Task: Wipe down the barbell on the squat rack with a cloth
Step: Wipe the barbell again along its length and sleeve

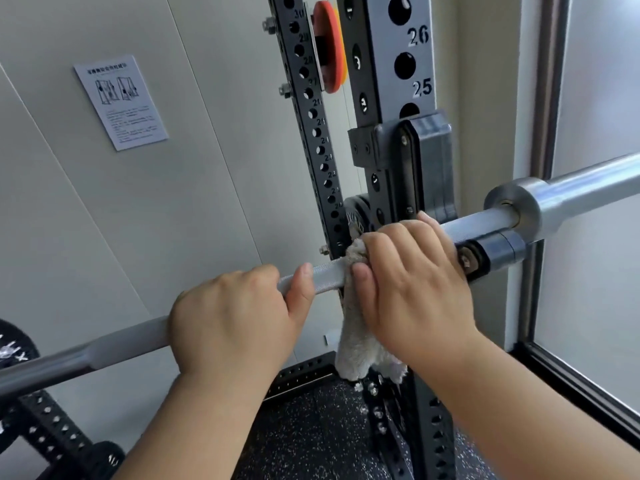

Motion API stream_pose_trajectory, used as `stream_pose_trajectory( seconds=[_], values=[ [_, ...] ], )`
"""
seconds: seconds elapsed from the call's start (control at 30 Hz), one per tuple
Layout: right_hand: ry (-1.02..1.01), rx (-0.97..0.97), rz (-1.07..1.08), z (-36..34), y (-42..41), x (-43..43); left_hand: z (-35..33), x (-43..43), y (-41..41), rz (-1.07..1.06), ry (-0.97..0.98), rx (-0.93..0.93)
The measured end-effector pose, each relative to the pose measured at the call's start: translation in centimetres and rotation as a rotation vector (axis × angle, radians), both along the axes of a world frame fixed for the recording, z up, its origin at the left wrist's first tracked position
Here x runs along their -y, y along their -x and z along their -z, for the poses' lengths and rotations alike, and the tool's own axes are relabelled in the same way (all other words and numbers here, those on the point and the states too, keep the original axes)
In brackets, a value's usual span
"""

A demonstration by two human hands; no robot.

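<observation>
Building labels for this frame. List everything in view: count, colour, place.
near upright: 1, grey, centre right
rear upright: 1, black, behind it
J-hook: 1, dark grey, on the near upright
barbell: 1, silver, lying in the J-hook
cloth: 1, pale grey, draped over the barbell
disc: 1, orange, top centre
weight plate: 1, black, lower left edge
notice: 1, white, left wall
floor: 1, black speckled, bottom
window: 1, frosted, right edge
left hand: 1, bare grip on the barbell, left of the cloth
right hand: 1, grip on the cloth over the barbell
</observation>
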State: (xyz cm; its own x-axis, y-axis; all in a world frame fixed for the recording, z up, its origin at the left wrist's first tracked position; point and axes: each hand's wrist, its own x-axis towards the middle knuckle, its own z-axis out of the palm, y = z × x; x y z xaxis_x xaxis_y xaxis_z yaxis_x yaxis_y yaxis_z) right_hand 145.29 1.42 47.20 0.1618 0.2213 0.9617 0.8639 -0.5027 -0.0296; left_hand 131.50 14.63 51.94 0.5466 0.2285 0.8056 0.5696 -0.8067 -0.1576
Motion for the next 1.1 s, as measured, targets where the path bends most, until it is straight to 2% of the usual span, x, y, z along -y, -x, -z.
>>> stream_pose_trajectory(
  seconds=[0.13,0.23,0.33,0.5,0.6,0.73,0.9,1.0,1.1],
  values=[
    [-0.113,-0.139,0.023,0.3,2.2,-1.7,-0.5,0.0,-0.2,-0.134,0.019,-0.082],
    [-0.029,-0.072,-0.051,1.9,3.6,-2.4,-0.5,0.0,-0.3,-0.14,0.002,-0.097],
    [0.05,-0.011,-0.028,0.5,1.4,-0.7,-0.6,0.0,-0.2,-0.124,0.034,-0.103],
    [-0.066,-0.2,0.023,-0.4,2.7,-0.6,0.2,0.1,-0.1,-0.033,0.041,-0.005],
    [-0.043,-0.16,-0.022,1.3,3.9,-1.1,0.7,0.1,-0.1,-0.003,0.019,0.021],
    [0.072,-0.053,-0.025,0.0,1.1,0.8,0.8,0.2,-0.1,-0.006,0.021,0.027],
    [-0.086,-0.216,0.001,0.3,3.7,-1.4,0.5,0.2,-0.3,0.005,0.052,0.009],
    [0.001,-0.127,-0.064,0.6,4.1,-2.0,0.3,0.1,0.1,0.028,0.051,-0.066],
    [0.125,-0.071,-0.017,-0.3,2.0,0.3,0.3,0.2,0.7,0.086,0.039,-0.111]
  ],
)
